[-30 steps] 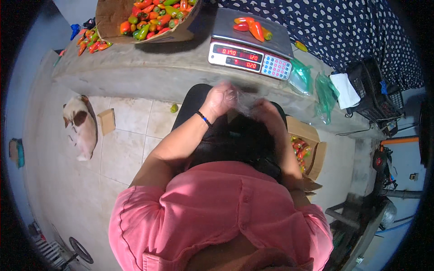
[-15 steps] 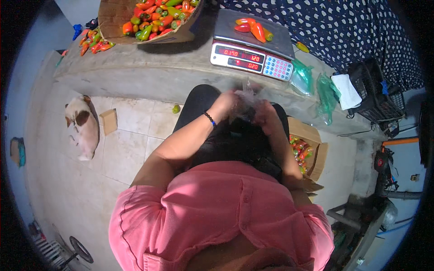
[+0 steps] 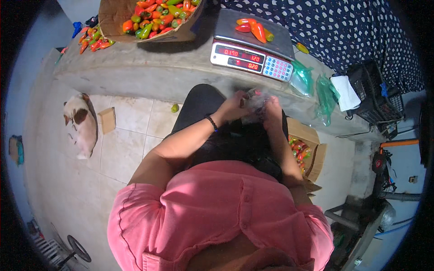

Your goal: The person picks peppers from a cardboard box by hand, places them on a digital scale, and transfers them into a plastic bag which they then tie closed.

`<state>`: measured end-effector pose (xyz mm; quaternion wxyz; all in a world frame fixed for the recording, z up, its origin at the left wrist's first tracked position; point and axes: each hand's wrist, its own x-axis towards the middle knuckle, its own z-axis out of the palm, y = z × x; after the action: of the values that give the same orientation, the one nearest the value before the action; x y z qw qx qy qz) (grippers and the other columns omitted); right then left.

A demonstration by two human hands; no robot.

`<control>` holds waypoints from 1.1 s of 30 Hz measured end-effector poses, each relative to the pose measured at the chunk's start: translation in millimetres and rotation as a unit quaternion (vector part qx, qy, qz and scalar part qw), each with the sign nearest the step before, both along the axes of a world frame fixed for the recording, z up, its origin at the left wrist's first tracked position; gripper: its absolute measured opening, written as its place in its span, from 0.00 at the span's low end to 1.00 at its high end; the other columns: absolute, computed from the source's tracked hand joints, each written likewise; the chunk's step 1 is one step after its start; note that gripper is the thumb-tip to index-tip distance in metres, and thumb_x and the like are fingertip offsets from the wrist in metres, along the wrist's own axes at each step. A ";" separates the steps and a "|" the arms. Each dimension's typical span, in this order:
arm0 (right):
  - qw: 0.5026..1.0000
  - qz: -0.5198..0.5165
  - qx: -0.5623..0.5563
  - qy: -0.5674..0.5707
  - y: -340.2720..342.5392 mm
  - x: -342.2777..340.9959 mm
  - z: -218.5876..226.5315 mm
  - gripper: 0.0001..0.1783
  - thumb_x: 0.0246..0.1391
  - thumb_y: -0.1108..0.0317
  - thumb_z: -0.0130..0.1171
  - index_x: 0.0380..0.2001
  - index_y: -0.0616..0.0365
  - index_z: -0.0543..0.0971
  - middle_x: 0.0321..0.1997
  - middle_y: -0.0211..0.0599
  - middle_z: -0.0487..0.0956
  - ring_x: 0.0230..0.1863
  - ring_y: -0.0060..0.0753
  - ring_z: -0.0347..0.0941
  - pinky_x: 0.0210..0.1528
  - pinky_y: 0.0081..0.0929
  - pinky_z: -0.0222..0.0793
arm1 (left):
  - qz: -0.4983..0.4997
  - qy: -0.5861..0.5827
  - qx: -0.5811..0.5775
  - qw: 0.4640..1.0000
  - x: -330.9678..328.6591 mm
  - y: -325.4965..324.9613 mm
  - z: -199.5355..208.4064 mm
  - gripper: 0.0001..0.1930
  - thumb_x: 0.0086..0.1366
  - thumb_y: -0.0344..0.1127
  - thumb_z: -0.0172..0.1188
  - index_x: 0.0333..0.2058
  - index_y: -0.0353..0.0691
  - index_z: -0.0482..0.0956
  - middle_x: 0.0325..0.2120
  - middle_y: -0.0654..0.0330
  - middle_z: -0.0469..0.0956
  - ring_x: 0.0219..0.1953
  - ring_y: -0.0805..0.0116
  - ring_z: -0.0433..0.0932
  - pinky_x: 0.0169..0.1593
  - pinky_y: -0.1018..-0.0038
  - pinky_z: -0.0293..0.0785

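My left hand (image 3: 234, 107) and my right hand (image 3: 272, 107) are close together over my lap, both pinching a small clear plastic bag (image 3: 255, 105) between them. A dark bead bracelet (image 3: 211, 123) circles my left wrist. Just beyond my hands, on the concrete counter (image 3: 149, 70), stands a digital scale (image 3: 251, 46) with a few red and orange peppers (image 3: 253, 28) on its pan. What the bag holds cannot be made out.
A cardboard box of mixed peppers (image 3: 153, 18) sits at the counter's far left, with loose peppers (image 3: 92, 39) beside it. Green plastic bags (image 3: 312, 86) and a white cloth (image 3: 346, 92) lie right of the scale. A second box of peppers (image 3: 304, 151) stands on the floor. A dog (image 3: 81, 124) lies on the tiles.
Both hands have drifted slightly right and nearer the counter edge, still working the clear bag between them. The view has shifted a little.
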<state>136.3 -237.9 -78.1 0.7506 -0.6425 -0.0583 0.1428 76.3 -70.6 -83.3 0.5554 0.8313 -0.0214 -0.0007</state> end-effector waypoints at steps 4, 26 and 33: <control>0.944 -0.008 -0.255 -0.210 19.3 -27.0 33.3 0.08 0.52 0.65 0.52 0.30 0.59 0.72 0.27 0.37 0.74 0.29 0.28 0.71 0.32 0.25 0.67 | 0.001 -0.101 0.075 0.992 -9.4 3.0 28.2 0.19 0.55 0.38 0.57 0.43 0.34 0.69 0.35 0.51 0.74 0.38 0.63 0.73 0.40 0.69 0.70; 0.982 0.129 0.096 0.100 34.4 -42.0 63.9 0.16 0.45 0.77 0.49 0.41 0.58 0.70 0.30 0.38 0.73 0.27 0.29 0.70 0.32 0.24 0.68 | 0.014 -0.028 -0.113 0.993 57.1 25.0 -118.5 0.12 0.59 0.30 0.47 0.40 0.32 0.71 0.35 0.50 0.75 0.39 0.63 0.74 0.42 0.69 0.69; 0.925 0.212 -0.310 -0.062 19.1 -24.2 38.0 0.11 0.47 0.64 0.56 0.31 0.61 0.74 0.26 0.36 0.72 0.28 0.34 0.72 0.32 0.26 0.68 | 0.234 0.032 -0.258 0.937 13.7 16.9 -13.8 0.11 0.55 0.23 0.46 0.37 0.32 0.74 0.34 0.49 0.76 0.36 0.62 0.74 0.39 0.70 0.70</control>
<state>112.1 -218.8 -40.2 0.4611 -0.8233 -0.1925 0.2693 90.0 -53.6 -97.1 0.7356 0.6406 0.1918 0.1083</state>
